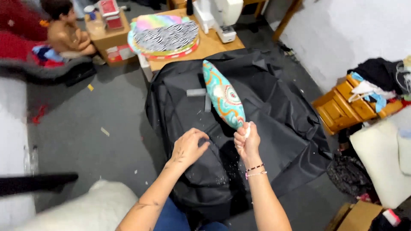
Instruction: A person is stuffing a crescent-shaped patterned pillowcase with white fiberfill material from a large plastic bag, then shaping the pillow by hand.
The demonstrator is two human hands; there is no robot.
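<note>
A long stuffed cushion [223, 94] in turquoise and orange patterned fabric lies on a black cloth [278, 111] spread over a table. My right hand [247, 141] is closed around the cushion's near end, where a bit of white stuffing shows. My left hand [188, 147] rests on the black cloth just left of it, fingers curled, holding nothing that I can see. Two grey strips [198, 92] lie on the cloth beside the cushion.
A wooden table [212, 43] beyond holds a stack of round patterned cushions [167, 37] and a white sewing machine [218, 15]. A person [66, 32] sits at the far left on a couch. An orange drawer unit [342, 105] stands at the right, white stuffing [98, 207] near my knee.
</note>
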